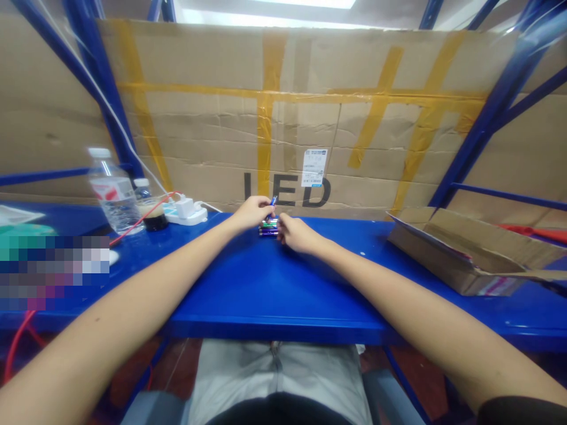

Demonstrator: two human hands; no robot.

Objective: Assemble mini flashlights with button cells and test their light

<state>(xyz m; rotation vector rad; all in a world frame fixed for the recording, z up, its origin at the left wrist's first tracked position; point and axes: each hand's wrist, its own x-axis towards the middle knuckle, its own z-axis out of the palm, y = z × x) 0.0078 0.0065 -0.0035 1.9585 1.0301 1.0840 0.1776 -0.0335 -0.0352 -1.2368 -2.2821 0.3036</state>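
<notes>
My left hand [257, 211] pinches a small, slim blue cylinder [273, 202], tilted upright above the blue table. Just below it lies a small row of slim, shiny cylinders [267, 232], purple and green, side by side on the table top. My right hand [296, 232] is closed at the right end of that row, its thumb and fingertips pressed together. Whether it grips one of the cylinders or only touches them, I cannot make out. The exact kind of these cylinders is too small and blurred to tell.
An open cardboard box [443, 254] stands at the right. At the left are a water bottle [116, 198], a small bottle of dark liquid [153, 212] and a white power strip [188, 212] with cables. A large cardboard sheet [212, 141] rises behind the blue table [266, 295].
</notes>
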